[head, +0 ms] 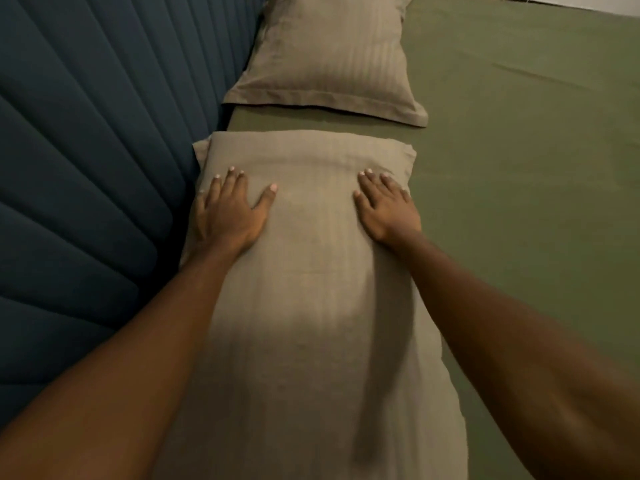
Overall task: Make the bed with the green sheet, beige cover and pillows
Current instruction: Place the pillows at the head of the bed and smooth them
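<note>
Both the left hand (228, 213) and right hand (386, 206) press flat, fingers straight and spread, grasping nothing, on the near pillow (311, 271); the far pillow (329, 60) lies beyond on the green sheet (519, 133), beside the headboard (86, 150) at left.

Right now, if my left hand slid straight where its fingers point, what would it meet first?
The left hand lies flat on the near pillow; past its edge, likely the green sheet, then the far pillow.

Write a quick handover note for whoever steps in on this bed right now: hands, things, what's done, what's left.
Left hand and right hand: both flat on the near pillow, fingers straight, no grip.
Far pillow lies beside the blue headboard, apart from the near one.
Done: green sheet spread, both pillows down.
Left: beige cover, not in view.
</note>
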